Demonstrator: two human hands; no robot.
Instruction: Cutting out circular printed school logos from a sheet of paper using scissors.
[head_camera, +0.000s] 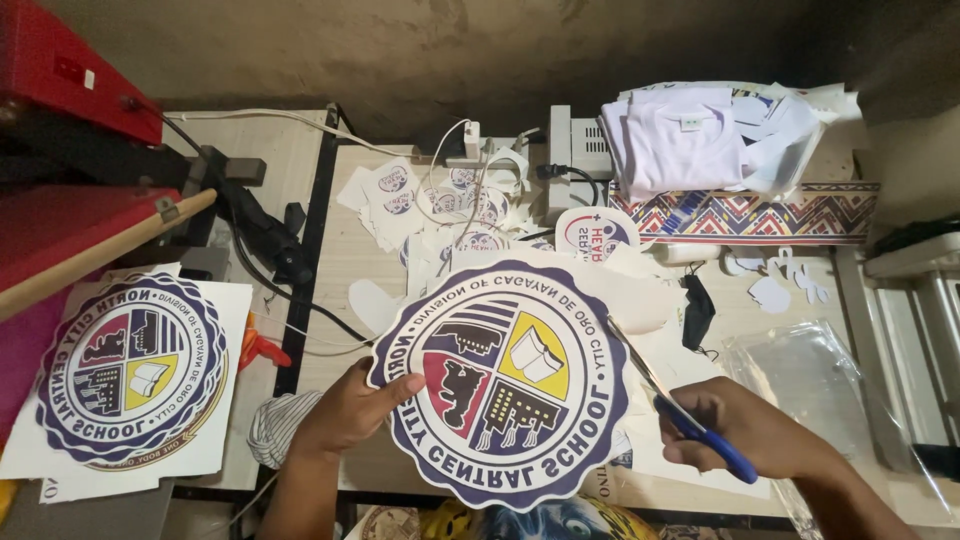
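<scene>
Left hand (345, 410) has its fingers pinched on the left edge of a big round printed emblem (500, 380), holding it up over the table (340, 260). Right hand (740, 430) is closed around blue-handled scissors (670, 395), blades at the emblem's upper right edge. Another emblem sheet (130, 375) lies off to the left, with small cut-outs (420, 205) scattered behind.

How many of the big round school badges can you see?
2. One badge is held in the left hand while the right hand cuts it with scissors. The other lies uncut at left. More may be hidden.
</scene>
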